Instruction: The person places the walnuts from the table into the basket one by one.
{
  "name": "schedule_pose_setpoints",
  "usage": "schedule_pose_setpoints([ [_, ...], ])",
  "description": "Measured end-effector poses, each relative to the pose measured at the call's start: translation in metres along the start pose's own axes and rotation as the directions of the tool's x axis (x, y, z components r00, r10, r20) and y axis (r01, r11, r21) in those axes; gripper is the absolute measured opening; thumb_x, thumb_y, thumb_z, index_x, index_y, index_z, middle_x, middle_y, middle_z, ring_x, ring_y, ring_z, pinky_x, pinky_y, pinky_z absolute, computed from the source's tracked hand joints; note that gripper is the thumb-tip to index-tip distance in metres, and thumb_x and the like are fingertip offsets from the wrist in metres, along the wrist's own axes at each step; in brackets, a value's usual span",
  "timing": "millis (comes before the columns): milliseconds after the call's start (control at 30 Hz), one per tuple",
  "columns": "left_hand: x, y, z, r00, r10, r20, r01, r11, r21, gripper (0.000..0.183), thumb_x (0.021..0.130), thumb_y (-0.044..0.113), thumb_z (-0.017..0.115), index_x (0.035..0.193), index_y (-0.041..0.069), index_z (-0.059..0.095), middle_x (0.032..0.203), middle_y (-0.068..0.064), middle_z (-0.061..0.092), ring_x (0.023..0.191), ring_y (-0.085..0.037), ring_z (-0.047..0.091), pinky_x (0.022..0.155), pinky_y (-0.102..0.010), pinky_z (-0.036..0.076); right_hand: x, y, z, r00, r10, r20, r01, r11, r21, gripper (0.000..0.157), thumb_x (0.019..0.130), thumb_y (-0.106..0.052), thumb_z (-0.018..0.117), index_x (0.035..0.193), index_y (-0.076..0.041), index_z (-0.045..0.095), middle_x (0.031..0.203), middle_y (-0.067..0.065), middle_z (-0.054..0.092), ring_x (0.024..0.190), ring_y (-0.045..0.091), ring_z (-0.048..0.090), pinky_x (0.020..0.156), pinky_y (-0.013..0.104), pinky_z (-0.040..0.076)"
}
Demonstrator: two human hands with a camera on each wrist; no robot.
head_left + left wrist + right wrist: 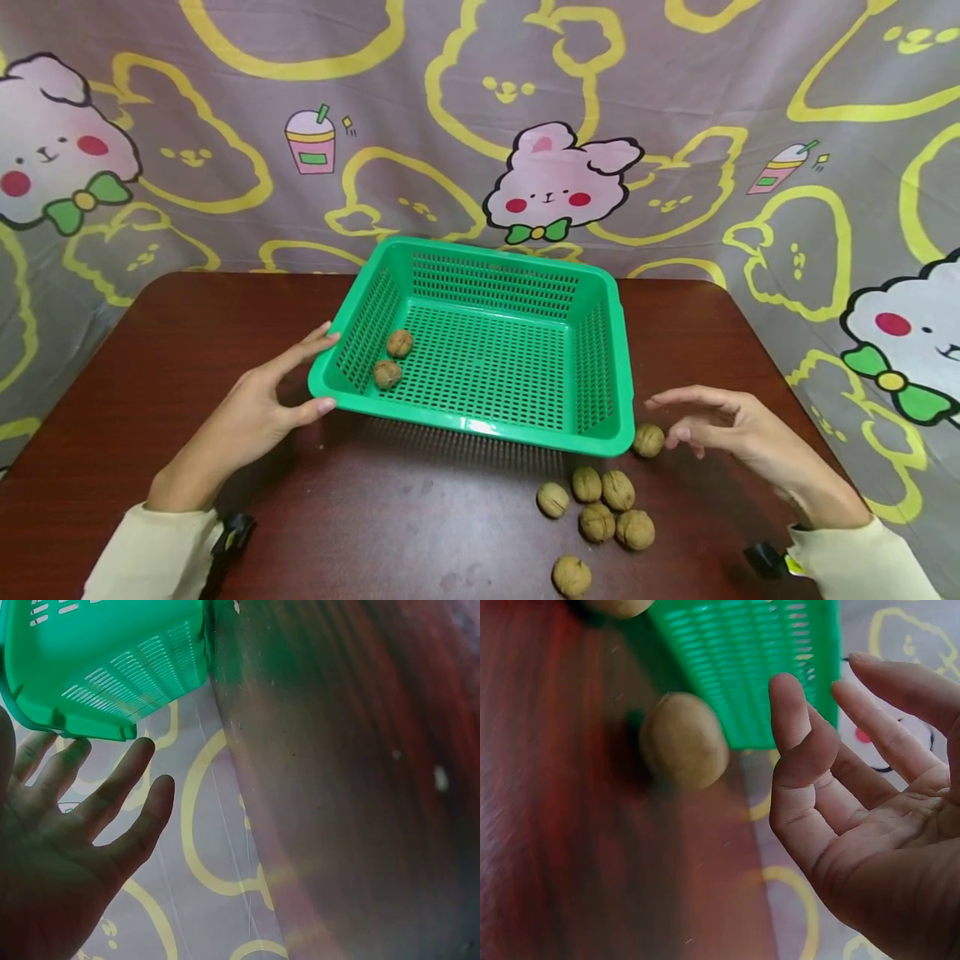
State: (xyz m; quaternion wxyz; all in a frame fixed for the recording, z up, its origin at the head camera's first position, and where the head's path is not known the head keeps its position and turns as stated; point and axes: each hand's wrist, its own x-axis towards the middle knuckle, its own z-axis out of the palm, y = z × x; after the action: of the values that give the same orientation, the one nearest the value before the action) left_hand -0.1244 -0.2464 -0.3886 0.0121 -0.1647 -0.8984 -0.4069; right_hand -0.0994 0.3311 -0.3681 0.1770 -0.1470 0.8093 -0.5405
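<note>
Two walnuts in basket; reddish-brown table, rabbit-print cloth behind; left fingers spread, right fingers loosely curved.

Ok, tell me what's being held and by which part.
The left hand has its fingers and thumb at the left-end rim of the green basket; whether it grips cannot be told. The right hand holds nothing.

Left grip: fingers spread; right grip: loosely curled.
</note>
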Motion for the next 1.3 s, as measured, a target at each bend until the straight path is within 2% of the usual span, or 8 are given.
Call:
schedule_pose_setpoints([
  [233, 0.0, 0.0, 0.0, 1.0, 0.005, 0.0, -0.005, 1.0, 0.002, 0.083, 0.089, 0.019, 0.085, 0.16, 0.029, 0.044, 0.173, 0.001, 0.031, 0.153, -0.05, 0.033, 0.109, -0.079, 0.032, 0.002, 0.019, 0.003, 0.996, 0.086, 0.008, -0.086, 0.996, -0.008, 0.036, 0.104, -0.004, 0.06, 0.14, -0.003, 0.061, 0.093, 0.005, 0.077, 0.084, 0.025, 0.073, 0.064, 0.038, 0.056],
  [333, 0.0, 0.0, 0.0, 1.0, 0.006, -0.003, -0.006, 1.0, 0.005, 0.083, 0.089, 0.019, 0.085, 0.16, 0.029, 0.045, 0.173, 0.001, 0.032, 0.153, -0.05, 0.033, 0.11, -0.079, 0.032, 0.003, 0.025, 0.004, 0.994, 0.106, 0.008, -0.106, 0.994, -0.036, 0.036, 0.104, -0.005, 0.059, 0.14, -0.003, 0.062, 0.089, 0.004, 0.076, 0.081, 0.025, 0.073, 0.062, 0.036, 0.055],
  [433, 0.0, 0.001, 0.0, 1.0, 0.004, -0.003, -0.004, 1.0, 0.009, 0.082, 0.089, 0.019, 0.085, 0.16, 0.029, 0.044, 0.173, 0.001, 0.031, 0.153, -0.05, 0.034, 0.11, -0.079, 0.032, 0.006, 0.031, 0.006, 0.995, 0.093, 0.023, -0.092, 0.994, -0.053, 0.036, 0.104, -0.004, 0.058, 0.14, 0.0, 0.061, 0.088, 0.006, 0.076, 0.078, 0.026, 0.074, 0.06, 0.036, 0.055],
  [567, 0.0, 0.001, -0.001, 1.0, -0.005, 0.003, 0.005, 1.0, 0.007, 0.083, 0.089, 0.019, 0.085, 0.16, 0.03, 0.044, 0.173, 0.002, 0.031, 0.153, -0.049, 0.033, 0.11, -0.079, 0.033, 0.009, 0.037, 0.008, 0.996, 0.072, 0.05, -0.07, 0.997, -0.042, 0.036, 0.104, -0.002, 0.059, 0.139, 0.004, 0.061, 0.093, 0.006, 0.076, 0.077, 0.023, 0.073, 0.059, 0.036, 0.055],
  [833, -0.001, 0.001, 0.0, 1.0, 0.003, 0.018, -0.003, 1.0, -0.009, 0.082, 0.091, 0.017, 0.083, 0.161, 0.029, 0.043, 0.174, 0.0, 0.029, 0.154, -0.049, 0.031, 0.11, -0.079, 0.032, 0.013, 0.044, 0.01, 0.996, 0.061, 0.06, -0.058, 0.997, -0.051, 0.034, 0.102, -0.002, 0.062, 0.136, 0.001, 0.064, 0.116, -0.009, 0.072, 0.076, 0.02, 0.071, 0.058, 0.035, 0.055],
  [967, -0.001, 0.001, 0.0, 1.0, 0.001, 0.018, 0.0, 1.0, -0.018, 0.082, 0.09, 0.018, 0.084, 0.161, 0.029, 0.043, 0.174, 0.0, 0.029, 0.155, -0.048, 0.03, 0.11, -0.079, 0.032, 0.014, 0.046, 0.011, 0.996, 0.057, 0.074, -0.054, 0.998, -0.042, 0.034, 0.102, -0.002, 0.062, 0.136, 0.001, 0.064, 0.114, -0.008, 0.073, 0.076, 0.02, 0.071, 0.058, 0.034, 0.055],
  [1200, 0.0, 0.0, -0.001, 1.0, -0.008, 0.021, 0.009, 1.0, -0.012, 0.083, 0.09, 0.018, 0.084, 0.161, 0.03, 0.042, 0.174, 0.001, 0.028, 0.155, -0.048, 0.03, 0.11, -0.079, 0.032, 0.015, 0.045, 0.013, 0.996, 0.001, 0.093, 0.001, 1.0, -0.023, 0.032, 0.102, 0.002, 0.06, 0.133, 0.001, 0.066, 0.124, -0.016, 0.069, 0.074, 0.019, 0.07, 0.059, 0.032, 0.056],
  [1300, 0.0, 0.0, -0.001, 1.0, -0.008, 0.019, 0.008, 1.0, -0.006, 0.083, 0.09, 0.018, 0.084, 0.161, 0.03, 0.042, 0.174, 0.003, 0.028, 0.155, -0.049, 0.031, 0.109, -0.079, 0.033, 0.015, 0.044, 0.014, 0.997, 0.017, 0.082, -0.013, 0.999, -0.04, 0.032, 0.102, 0.0, 0.061, 0.133, 0.003, 0.065, 0.114, -0.011, 0.073, 0.074, 0.019, 0.07, 0.063, 0.033, 0.059],
])
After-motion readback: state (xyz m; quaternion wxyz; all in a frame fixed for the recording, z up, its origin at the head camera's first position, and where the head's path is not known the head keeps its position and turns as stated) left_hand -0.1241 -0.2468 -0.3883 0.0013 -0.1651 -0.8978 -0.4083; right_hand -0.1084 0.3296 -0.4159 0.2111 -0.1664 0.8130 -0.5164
